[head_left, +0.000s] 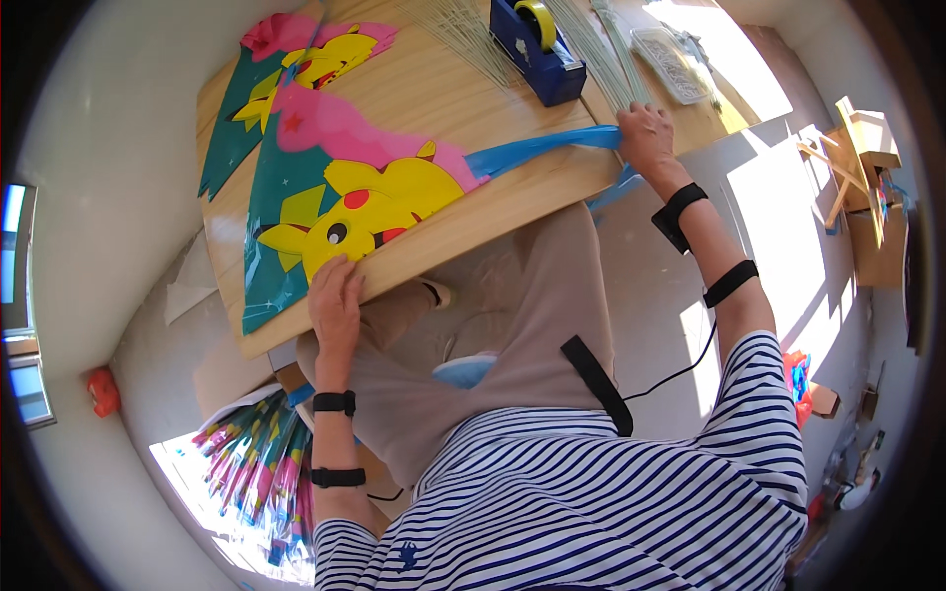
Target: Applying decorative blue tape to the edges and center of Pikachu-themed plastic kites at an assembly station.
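A thin kite sheet (pixel 370 212), printed with a yellow cartoon figure on teal and pink, lies across the near side of the wooden table. At the table's front edge, the fingertips of my left hand (pixel 335 300) rest on its lower border. From the sheet's right end a long blue strip (pixel 542 148) runs to the right. My right hand (pixel 647 143) is closed on this strip near the table's right corner, and part of the strip hangs below the edge. Behind, a second similar sheet (pixel 222 138) lies partly covered by the first.
A blue tape dispenser (pixel 557 79) with yellow tape stands at the back of the table (pixel 434 94). Bundles of thin sticks (pixel 596 59) and a clear plastic box (pixel 672 67) lie beside it. Many folded colourful sheets (pixel 261 458) are piled low at the left.
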The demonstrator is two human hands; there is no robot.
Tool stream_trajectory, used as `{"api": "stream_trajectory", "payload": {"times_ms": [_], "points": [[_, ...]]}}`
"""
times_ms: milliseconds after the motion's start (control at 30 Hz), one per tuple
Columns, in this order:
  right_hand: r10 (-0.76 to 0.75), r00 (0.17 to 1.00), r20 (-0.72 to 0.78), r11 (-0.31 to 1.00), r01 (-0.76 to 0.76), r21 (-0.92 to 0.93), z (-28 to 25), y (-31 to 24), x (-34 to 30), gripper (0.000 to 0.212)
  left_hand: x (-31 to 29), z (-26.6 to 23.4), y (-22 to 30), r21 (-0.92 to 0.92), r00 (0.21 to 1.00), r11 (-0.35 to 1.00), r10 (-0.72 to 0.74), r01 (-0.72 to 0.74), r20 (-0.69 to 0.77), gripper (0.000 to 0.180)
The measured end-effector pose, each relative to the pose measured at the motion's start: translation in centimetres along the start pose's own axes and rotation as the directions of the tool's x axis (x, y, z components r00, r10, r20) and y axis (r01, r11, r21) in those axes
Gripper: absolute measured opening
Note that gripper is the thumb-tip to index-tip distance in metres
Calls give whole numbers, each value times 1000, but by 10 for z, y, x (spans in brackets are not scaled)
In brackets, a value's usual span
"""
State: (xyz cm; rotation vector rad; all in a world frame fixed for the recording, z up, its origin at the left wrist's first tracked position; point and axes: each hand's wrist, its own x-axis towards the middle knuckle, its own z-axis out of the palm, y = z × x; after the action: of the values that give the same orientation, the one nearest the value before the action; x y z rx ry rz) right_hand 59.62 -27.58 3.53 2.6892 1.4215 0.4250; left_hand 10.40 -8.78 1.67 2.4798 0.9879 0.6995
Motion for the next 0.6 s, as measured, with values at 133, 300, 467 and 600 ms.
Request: {"api": "stream_trajectory", "payload": {"times_ms": [133,300,467,600], "points": [[207,978,24,973,-203,-112,-13,103,-4,12,1,1,2,7,1000,1000,1,-1,11,20],[566,819,-92,777,-567,-274,-55,196,9,25,3,-1,4,23,999,1000,-1,0,36,21],[639,696,326,499,-698,513,-44,212,39,74,5,-3,6,37,998,999,-16,13,66,23],[448,881,-150,878,-402,261,-31,133,50,60,13,-5,11,91,994,996,-28,18,106,26]]}}
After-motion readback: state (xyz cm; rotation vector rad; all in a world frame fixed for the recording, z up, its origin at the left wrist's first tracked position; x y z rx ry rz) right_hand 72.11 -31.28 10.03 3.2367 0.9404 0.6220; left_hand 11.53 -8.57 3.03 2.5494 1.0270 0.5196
